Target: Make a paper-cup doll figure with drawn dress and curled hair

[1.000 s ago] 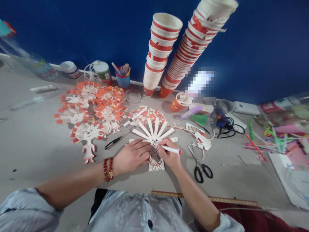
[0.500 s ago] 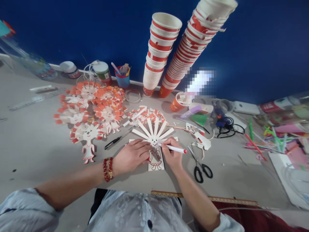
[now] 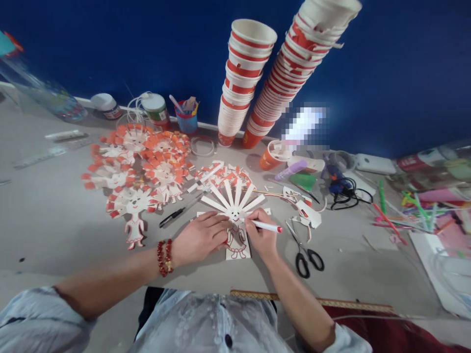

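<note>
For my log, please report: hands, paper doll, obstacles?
Left hand on paper doll. Right hand gripping white marker near its face. Nothing blocking; scissors off right.

Left hand (image 3: 201, 237) laid on a paper doll (image 3: 237, 249); right hand (image 3: 262, 236) holding a marker (image 3: 268, 226), tip at the doll's face. Scissors (image 3: 302, 259) lie to the right, more dolls (image 3: 135, 229) to the left; two cup stacks (image 3: 241, 83) stand behind.

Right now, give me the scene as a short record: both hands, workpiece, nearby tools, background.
Left hand: palm down, fingertips at the paper figure
Right hand: holding a white marker, tip by the face
Workpiece: face drawn, dress outlined, plain white strips fanned above
Tools: scissors right of right hand; black pen beyond left hand
Background: two cup stacks against blue wall
</note>
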Demonstrator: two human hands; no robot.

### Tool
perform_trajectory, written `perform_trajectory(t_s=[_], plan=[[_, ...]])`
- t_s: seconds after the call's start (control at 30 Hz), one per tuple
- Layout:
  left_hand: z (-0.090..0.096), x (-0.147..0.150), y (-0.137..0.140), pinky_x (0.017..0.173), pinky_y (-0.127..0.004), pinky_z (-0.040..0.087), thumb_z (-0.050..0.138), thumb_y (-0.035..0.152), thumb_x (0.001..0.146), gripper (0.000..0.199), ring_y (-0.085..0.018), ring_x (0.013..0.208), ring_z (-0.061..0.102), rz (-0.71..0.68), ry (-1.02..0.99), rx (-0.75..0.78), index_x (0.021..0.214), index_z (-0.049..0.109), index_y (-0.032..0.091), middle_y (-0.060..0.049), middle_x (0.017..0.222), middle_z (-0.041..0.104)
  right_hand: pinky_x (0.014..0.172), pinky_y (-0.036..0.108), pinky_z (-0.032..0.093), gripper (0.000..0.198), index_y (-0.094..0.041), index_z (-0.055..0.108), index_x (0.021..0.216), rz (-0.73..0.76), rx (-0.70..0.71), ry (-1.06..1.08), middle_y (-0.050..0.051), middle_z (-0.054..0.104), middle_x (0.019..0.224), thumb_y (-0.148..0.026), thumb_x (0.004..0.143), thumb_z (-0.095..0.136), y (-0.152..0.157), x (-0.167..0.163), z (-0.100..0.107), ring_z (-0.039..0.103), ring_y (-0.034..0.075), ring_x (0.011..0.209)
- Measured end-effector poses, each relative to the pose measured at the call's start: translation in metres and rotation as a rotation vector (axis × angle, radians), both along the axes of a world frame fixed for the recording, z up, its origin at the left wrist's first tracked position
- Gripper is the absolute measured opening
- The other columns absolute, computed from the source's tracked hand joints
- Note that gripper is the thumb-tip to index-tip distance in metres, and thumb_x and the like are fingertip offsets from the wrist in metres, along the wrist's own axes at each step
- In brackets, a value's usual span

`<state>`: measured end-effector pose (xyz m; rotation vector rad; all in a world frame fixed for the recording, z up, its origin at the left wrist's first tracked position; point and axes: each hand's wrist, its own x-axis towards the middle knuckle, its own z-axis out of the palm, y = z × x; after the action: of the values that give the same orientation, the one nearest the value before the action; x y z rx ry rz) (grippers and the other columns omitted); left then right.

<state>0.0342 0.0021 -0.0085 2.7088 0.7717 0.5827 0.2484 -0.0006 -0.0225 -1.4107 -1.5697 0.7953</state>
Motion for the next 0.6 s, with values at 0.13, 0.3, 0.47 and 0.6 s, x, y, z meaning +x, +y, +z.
perform_trajectory(t_s=[0.13,0.3,0.47,0.6], plan=[[-0.0004,-0.0005,0.0002,0.108,-0.045,0.042,0.054,0.030,0.095,0.017,-0.023,0.121,0.055,-0.003,0.009,0.000,0.096,0.062,0.015,-0.011,0.125,0.064,0.047,0.023,0.032,0.013,-0.022,0.051,0.069,-0.010,0.011,0.000,-0.005,0.046,0.055,-0.017,0.080,0.054,0.0002,0.0003,-0.0001,0.042,0.012,0.050],[-0.0012,-0.0009,-0.0001,0.108,-0.044,0.042,0.053,0.030,0.096,0.017,-0.024,0.123,0.055,-0.002,0.014,0.012,0.096,0.061,0.015,-0.010,0.126,0.064,0.048,0.024,0.032,0.013,-0.023,0.050,0.068,-0.018,0.015,0.008,-0.005,0.046,0.056,-0.016,0.079,0.054,0.0005,0.0004,-0.0012,0.042,0.012,0.051],[0.0003,-0.0004,0.0003,0.107,-0.044,0.043,0.053,0.030,0.096,0.017,-0.024,0.121,0.056,-0.001,0.002,0.019,0.095,0.060,0.015,-0.010,0.124,0.065,0.049,0.024,0.033,0.013,-0.022,0.051,0.069,-0.023,0.012,0.026,-0.005,0.047,0.056,-0.016,0.079,0.054,0.0003,0.0001,-0.0001,0.042,0.012,0.051],[-0.0004,-0.0004,0.0002,0.107,-0.044,0.043,0.052,0.030,0.096,0.017,-0.024,0.121,0.056,0.001,0.002,0.013,0.096,0.060,0.015,-0.010,0.125,0.065,0.052,0.026,0.036,0.015,-0.022,0.051,0.066,-0.093,0.029,0.095,-0.004,0.049,0.058,-0.017,0.079,0.053,-0.0001,-0.0011,0.0030,0.045,0.013,0.053]])
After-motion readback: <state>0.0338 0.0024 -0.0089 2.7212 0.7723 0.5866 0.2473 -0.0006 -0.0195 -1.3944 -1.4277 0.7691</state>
